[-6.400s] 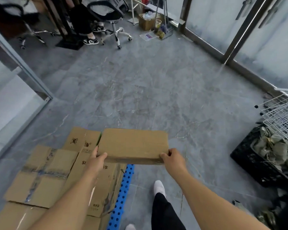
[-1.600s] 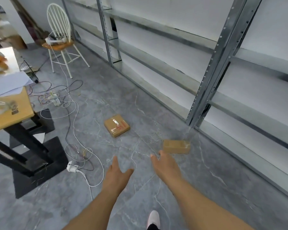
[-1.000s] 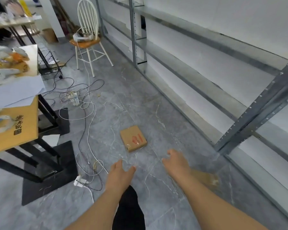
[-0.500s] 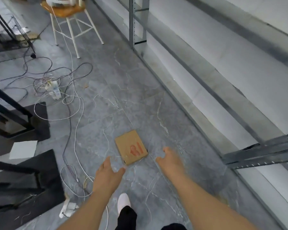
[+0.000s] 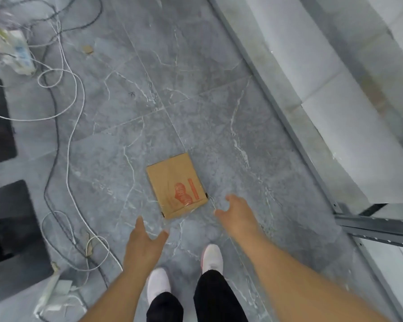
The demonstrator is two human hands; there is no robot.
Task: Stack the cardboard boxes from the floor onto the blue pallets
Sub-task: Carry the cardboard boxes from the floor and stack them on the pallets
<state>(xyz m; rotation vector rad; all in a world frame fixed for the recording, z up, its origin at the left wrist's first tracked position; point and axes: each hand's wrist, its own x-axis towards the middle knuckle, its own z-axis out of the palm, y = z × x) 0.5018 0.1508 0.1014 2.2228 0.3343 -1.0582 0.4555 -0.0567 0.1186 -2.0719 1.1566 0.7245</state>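
A grey marble-patterned floor [image 5: 196, 101] fills the view, seen from above by a person standing and bending forward. Along the right runs a metal shelving rack [image 5: 312, 140], its grey upright and crossbar jutting in near the right arm; straightening up quickly could knock an elbow or the load against that steel. On the left, black table feet [image 5: 12, 228] sit on the floor, and loops of white and black cables [image 5: 68, 145] trail from a power strip [image 5: 12, 54] down to a plug [image 5: 56, 293] close by the person's left white shoe [image 5: 157, 287]. A step back to the left could snag a foot in those loops and cause a trip or pull the plug. In the middle lies one small flat cardboard box [image 5: 176, 185] with red print, flat on the floor just ahead of the feet. Both hands are empty with fingers spread wide: the left hand [image 5: 144, 245] hovers short of the box's near corner, the right hand [image 5: 239, 216] just beside its right edge, neither touching. Because the box is thin and lies flush, fingertips may slide off its edge or crease the card. No blue pallet is in sight, so the carry looks blind from here.
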